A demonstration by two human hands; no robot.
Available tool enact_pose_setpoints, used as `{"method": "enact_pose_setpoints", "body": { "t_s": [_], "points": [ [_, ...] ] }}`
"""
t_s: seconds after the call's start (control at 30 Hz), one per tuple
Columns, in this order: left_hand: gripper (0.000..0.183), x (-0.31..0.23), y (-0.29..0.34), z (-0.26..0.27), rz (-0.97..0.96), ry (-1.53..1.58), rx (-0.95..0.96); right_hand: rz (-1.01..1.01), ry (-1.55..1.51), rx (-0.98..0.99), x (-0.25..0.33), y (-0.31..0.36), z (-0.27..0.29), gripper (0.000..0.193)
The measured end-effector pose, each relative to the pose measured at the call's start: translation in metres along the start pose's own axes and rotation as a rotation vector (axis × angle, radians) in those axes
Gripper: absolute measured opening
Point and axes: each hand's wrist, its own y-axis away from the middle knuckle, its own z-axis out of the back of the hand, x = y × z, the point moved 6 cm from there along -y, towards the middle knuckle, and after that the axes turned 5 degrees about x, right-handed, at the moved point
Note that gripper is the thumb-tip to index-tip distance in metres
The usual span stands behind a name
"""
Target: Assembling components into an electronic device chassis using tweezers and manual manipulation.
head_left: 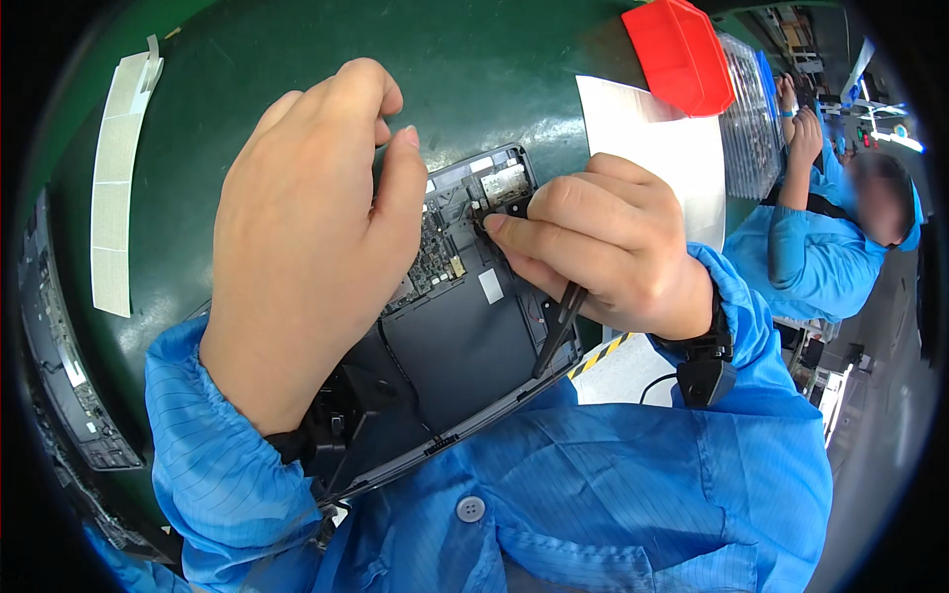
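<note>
An open laptop base (450, 341) lies in front of me, its circuit board (435, 252) bared along the far side. My right hand (608, 242) is closed on black tweezers (560, 331), whose rear end sticks out below the fingers. Its fingertips are over the board's upper right part, close to a small silvery module (505, 183); the tweezers' tips are hidden there. Over the left part of the base hovers my left hand (311, 212), fingers loosely curled, thumb apart, nothing visible between them. It hides part of the board.
A pale label strip (114, 188) lies on the green table (474, 59) at left, with another laptop base (74, 366) beyond it. At the far right are a white sheet (662, 148), a red bin (682, 59) and clear plastic trays (748, 119). Another person (825, 247) is at right.
</note>
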Motion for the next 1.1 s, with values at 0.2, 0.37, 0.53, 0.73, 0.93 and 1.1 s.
{"method": "enact_pose_setpoints", "body": {
  "t_s": [0.2,0.37,0.53,0.73,0.93,1.1],
  "points": [
    [0.013,-0.001,0.001,0.000,-0.018,-0.024,-0.006,0.026,0.036,0.043,0.004,-0.007,0.005,0.022],
    [0.013,-0.002,0.000,-0.001,-0.017,-0.017,0.006,0.043,0.067,0.083,0.003,-0.008,0.002,0.017],
    [0.013,-0.002,0.000,-0.001,-0.047,-0.024,-0.004,0.029,0.069,0.143,0.008,-0.013,0.002,0.022],
    [0.013,-0.001,0.001,-0.001,-0.036,-0.025,-0.016,-0.016,0.144,0.303,0.015,-0.008,0.001,0.018],
    [0.011,-0.005,0.001,0.001,-0.116,-0.054,0.031,-0.262,-0.117,0.334,0.010,0.006,0.003,0.028],
    [0.014,-0.003,0.002,-0.009,-0.083,0.012,0.076,-0.565,-0.385,-0.013,0.003,0.027,0.004,0.026]
  ]
}}
